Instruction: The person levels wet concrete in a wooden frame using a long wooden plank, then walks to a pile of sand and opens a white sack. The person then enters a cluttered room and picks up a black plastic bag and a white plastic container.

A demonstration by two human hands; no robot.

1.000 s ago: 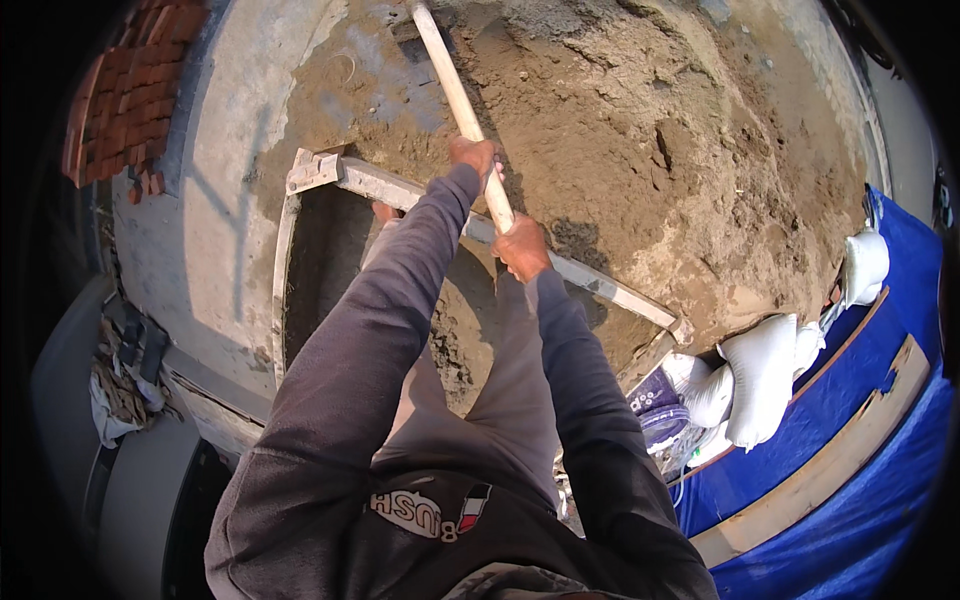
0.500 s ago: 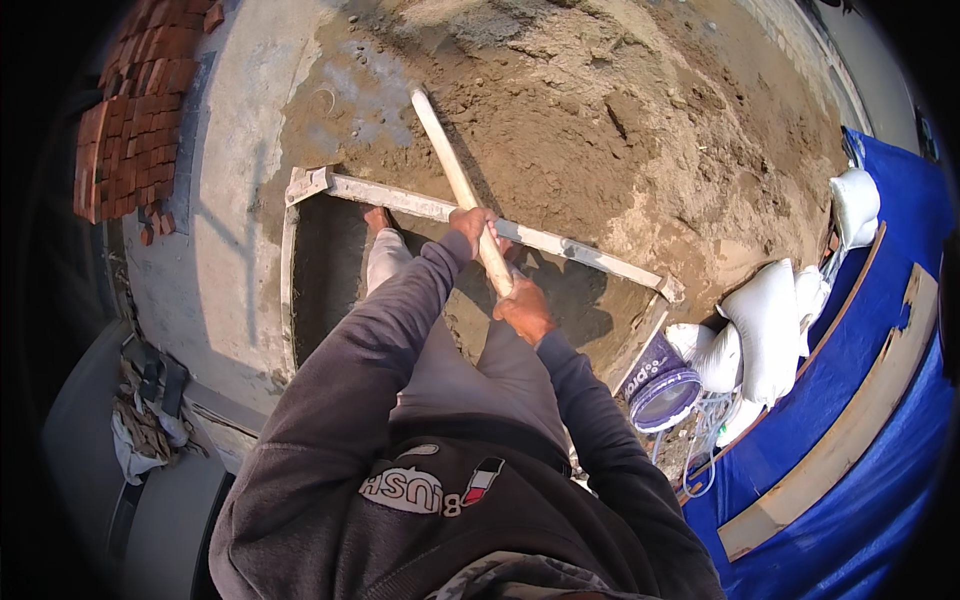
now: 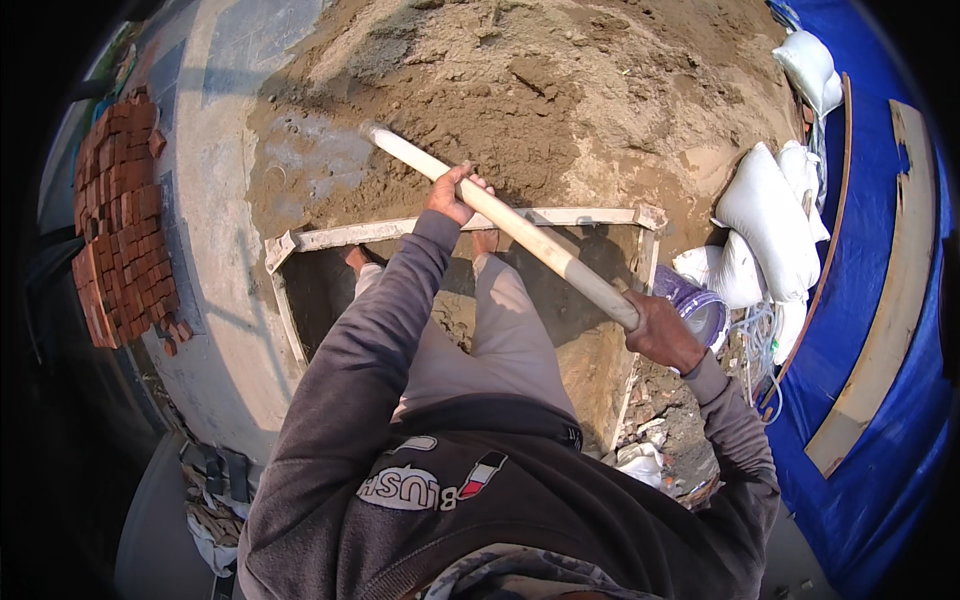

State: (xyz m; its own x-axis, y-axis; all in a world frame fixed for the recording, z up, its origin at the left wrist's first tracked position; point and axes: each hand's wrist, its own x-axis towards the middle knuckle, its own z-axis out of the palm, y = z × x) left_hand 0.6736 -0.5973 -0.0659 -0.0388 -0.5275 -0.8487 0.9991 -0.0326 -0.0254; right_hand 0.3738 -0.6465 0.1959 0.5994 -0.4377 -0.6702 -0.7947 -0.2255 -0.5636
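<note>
A long pale wooden tool handle (image 3: 535, 245) slants from the damp sandy mix at upper left down to the right. My left hand (image 3: 458, 193) is wrapped round its upper middle, and my right hand (image 3: 662, 330) grips it close to the near end. The handle's far end meets the edge of a grey wet patch (image 3: 325, 155); no tool head can be made out there. Below the handle lies a wooden frame (image 3: 370, 232) of pale bars. My bare feet stand inside it, on a dark, damp floor.
Heaped sandy mix (image 3: 560, 90) spreads beyond the frame. Stacked red bricks (image 3: 125, 220) stand at left on concrete. To the right are a purple bucket (image 3: 705, 315), white sacks (image 3: 765, 220), a coiled pale hose (image 3: 758, 345), and a plank (image 3: 880, 300) on a blue tarp (image 3: 910, 390).
My right hand has swung out to the right, so the handle lies flatter and my hands are wider apart. The whole view has turned somewhat.
</note>
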